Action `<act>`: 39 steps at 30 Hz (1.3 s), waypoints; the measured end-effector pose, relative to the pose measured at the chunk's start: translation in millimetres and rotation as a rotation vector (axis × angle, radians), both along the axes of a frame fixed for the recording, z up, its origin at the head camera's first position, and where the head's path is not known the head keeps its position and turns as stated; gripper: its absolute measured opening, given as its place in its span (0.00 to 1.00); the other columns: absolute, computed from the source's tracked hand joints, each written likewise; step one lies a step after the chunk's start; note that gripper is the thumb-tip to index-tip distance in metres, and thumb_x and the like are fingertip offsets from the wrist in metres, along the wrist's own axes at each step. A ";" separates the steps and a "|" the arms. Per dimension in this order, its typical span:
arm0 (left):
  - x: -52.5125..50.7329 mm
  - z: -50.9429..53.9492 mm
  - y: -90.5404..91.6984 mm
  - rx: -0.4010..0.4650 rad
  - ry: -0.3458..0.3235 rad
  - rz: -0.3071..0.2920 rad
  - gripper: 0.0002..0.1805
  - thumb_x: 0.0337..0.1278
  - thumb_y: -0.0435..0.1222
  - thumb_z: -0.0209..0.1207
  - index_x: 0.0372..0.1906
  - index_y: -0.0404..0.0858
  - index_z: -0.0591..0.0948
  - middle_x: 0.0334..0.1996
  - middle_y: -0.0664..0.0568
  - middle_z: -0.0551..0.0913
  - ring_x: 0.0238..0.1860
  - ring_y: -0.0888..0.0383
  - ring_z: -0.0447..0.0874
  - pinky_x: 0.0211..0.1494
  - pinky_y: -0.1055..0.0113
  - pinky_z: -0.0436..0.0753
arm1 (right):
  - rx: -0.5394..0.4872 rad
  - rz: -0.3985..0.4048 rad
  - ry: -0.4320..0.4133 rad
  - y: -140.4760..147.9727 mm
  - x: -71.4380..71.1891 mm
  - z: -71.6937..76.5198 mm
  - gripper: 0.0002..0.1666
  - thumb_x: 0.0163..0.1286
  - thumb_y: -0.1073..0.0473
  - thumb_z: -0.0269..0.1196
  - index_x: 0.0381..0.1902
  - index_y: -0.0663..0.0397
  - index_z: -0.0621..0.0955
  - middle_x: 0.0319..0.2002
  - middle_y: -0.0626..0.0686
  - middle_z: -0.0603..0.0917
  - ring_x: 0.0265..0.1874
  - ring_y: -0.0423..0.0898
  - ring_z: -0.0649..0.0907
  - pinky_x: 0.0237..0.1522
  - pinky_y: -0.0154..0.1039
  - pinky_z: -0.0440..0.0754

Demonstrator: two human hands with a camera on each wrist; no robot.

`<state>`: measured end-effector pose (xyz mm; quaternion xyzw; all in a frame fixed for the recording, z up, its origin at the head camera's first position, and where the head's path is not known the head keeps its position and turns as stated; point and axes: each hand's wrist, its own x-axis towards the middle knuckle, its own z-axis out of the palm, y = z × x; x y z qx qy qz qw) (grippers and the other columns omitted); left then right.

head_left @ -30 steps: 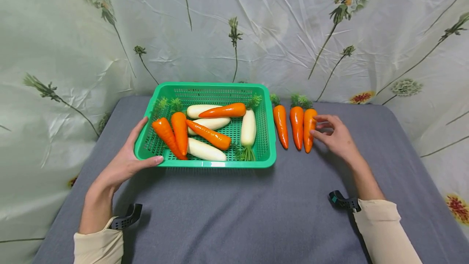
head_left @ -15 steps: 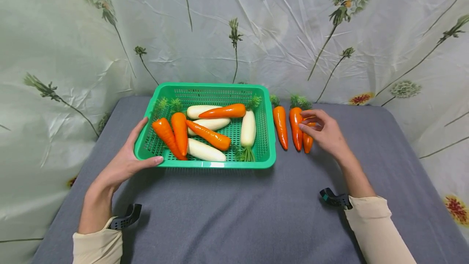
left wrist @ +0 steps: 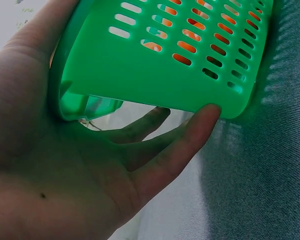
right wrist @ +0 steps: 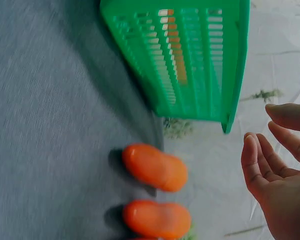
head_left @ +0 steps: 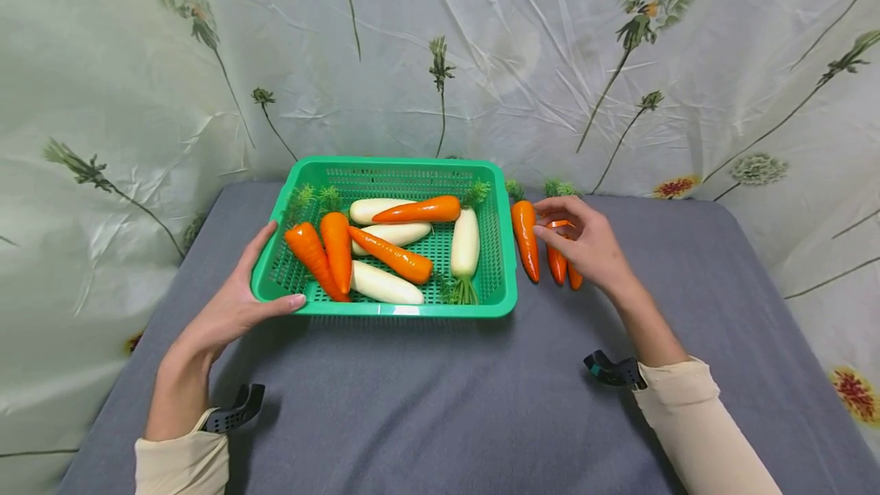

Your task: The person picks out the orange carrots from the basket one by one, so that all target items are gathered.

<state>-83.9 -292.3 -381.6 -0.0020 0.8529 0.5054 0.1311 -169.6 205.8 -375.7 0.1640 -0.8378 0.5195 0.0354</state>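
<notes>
A green plastic basket (head_left: 447,310) sits in the middle of the table, holding several orange carrots (head_left: 337,250) and several white radishes (head_left: 466,241). My left hand (head_left: 230,310) grips its near left corner, thumb on the front rim and fingers along the outside. To the right of the basket, three carrots lie in a row, leafy ends away from me. My right hand (head_left: 583,239) hovers over the row with thumb and fingers apart and holds nothing. Its fingertips are close to the leftmost carrot (head_left: 525,239). The middle carrot (head_left: 557,267) and right carrot (head_left: 575,278) are partly hidden under the hand.
A grey cloth (head_left: 440,403) covers the table. Behind it hangs a pale curtain (head_left: 440,14) printed with dandelions, close to the basket's far rim. Black wrist straps (head_left: 237,407) are worn on both arms.
My right hand has moved left along the row, from the rightmost carrot to the leftmost one. The left hand and the basket have stayed put.
</notes>
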 end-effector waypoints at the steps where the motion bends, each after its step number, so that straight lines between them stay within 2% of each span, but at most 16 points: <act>1: 0.1 -0.1 0.0 0.003 -0.001 0.000 0.62 0.63 0.42 0.70 0.81 0.74 0.35 0.79 0.43 0.54 0.62 0.56 0.66 0.55 0.80 0.66 | -0.020 0.009 0.001 -3.2 0.5 1.1 0.21 0.73 0.65 0.67 0.61 0.64 0.80 0.56 0.61 0.81 0.49 0.38 0.82 0.51 0.23 0.80; 6: 0.3 -0.7 0.1 0.010 0.000 0.001 0.62 0.63 0.41 0.70 0.81 0.74 0.35 0.79 0.43 0.53 0.64 0.55 0.65 0.55 0.81 0.65 | -0.109 0.071 0.002 -18.7 3.5 3.9 0.19 0.71 0.69 0.66 0.59 0.67 0.80 0.55 0.61 0.82 0.47 0.37 0.82 0.51 0.25 0.81; 11: 0.5 -1.4 0.4 0.014 0.007 0.002 0.62 0.63 0.41 0.70 0.82 0.74 0.36 0.79 0.43 0.53 0.64 0.54 0.64 0.55 0.82 0.65 | -0.136 0.122 0.011 -32.5 6.2 4.5 0.20 0.70 0.72 0.66 0.58 0.69 0.80 0.55 0.64 0.81 0.48 0.37 0.83 0.50 0.27 0.82; 17: 0.4 -1.3 0.5 0.018 0.006 0.002 0.62 0.63 0.41 0.70 0.82 0.73 0.36 0.78 0.43 0.55 0.60 0.58 0.68 0.55 0.82 0.66 | -0.129 0.165 0.001 -47.3 9.4 7.7 0.21 0.70 0.71 0.67 0.59 0.71 0.79 0.55 0.66 0.81 0.44 0.38 0.83 0.49 0.28 0.83; 22: -0.2 -1.6 0.0 0.021 0.008 0.001 0.62 0.63 0.40 0.70 0.82 0.72 0.36 0.78 0.43 0.56 0.57 0.64 0.71 0.55 0.82 0.67 | -0.114 0.199 -0.039 -60.7 13.0 11.1 0.21 0.70 0.70 0.67 0.59 0.69 0.79 0.57 0.66 0.81 0.43 0.40 0.83 0.48 0.29 0.83; 26: 0.0 -2.8 0.6 0.032 0.006 0.006 0.62 0.63 0.39 0.70 0.82 0.71 0.36 0.77 0.43 0.57 0.56 0.63 0.72 0.55 0.81 0.67 | -0.098 0.219 -0.062 -70.7 15.3 13.3 0.20 0.71 0.68 0.68 0.59 0.66 0.80 0.59 0.66 0.82 0.44 0.45 0.85 0.50 0.31 0.83; 30: -0.1 -3.0 0.6 0.028 0.008 0.004 0.62 0.63 0.40 0.70 0.82 0.72 0.36 0.78 0.43 0.55 0.59 0.60 0.69 0.55 0.81 0.67 | -0.082 0.246 -0.079 -79.5 15.8 15.0 0.18 0.72 0.66 0.67 0.58 0.62 0.81 0.57 0.63 0.83 0.46 0.50 0.85 0.53 0.33 0.84; 34: -0.4 -3.6 -0.1 0.021 0.014 0.002 0.62 0.63 0.40 0.70 0.83 0.71 0.35 0.79 0.42 0.53 0.61 0.59 0.66 0.54 0.82 0.65 | -0.069 0.273 -0.105 -88.6 15.4 16.1 0.18 0.73 0.64 0.67 0.59 0.59 0.81 0.55 0.61 0.84 0.48 0.51 0.86 0.54 0.37 0.84; 39: -0.7 -3.3 -0.8 0.022 0.007 0.007 0.62 0.63 0.40 0.70 0.83 0.71 0.35 0.79 0.43 0.55 0.60 0.61 0.67 0.54 0.82 0.66 | -0.036 0.318 -0.097 -99.8 13.5 15.9 0.18 0.73 0.62 0.67 0.59 0.56 0.82 0.53 0.58 0.85 0.49 0.50 0.86 0.55 0.43 0.85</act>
